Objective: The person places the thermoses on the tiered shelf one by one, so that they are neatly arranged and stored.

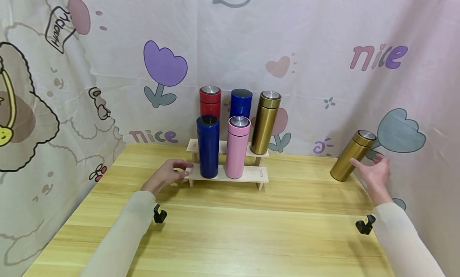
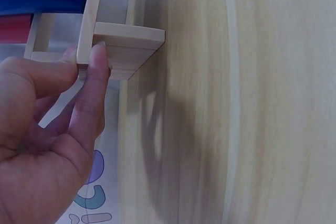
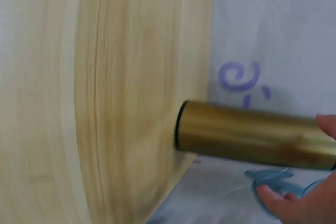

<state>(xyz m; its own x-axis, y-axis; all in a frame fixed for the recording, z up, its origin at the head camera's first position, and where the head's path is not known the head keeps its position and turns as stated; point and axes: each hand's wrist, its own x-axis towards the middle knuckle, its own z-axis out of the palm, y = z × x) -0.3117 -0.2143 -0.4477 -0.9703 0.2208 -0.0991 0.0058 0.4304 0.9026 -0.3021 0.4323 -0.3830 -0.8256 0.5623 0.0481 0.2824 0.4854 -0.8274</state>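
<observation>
My left hand [image 1: 169, 175] pinches the left end of the lower board of a two-step wooden rack [image 1: 256, 174]; the left wrist view shows thumb and fingertip on either side of the board [image 2: 90, 30]. On the lower step stand a dark blue thermos [image 1: 208, 153] and a pink thermos [image 1: 236, 153]. A red thermos [image 1: 210, 103], another blue thermos [image 1: 240, 103] and a gold thermos [image 1: 265, 125] are behind them. At the right, a second gold thermos [image 1: 350, 159] stands on the table. My right hand [image 1: 377, 175] is beside it, fingers spread, thumb overlapping its side; contact is unclear.
The wooden table [image 1: 251, 237] meets patterned cloth [image 1: 305, 37] hung at the back and both sides. The right gold thermos stands near the table's back right corner, close to the cloth. Small black devices are on both wrists.
</observation>
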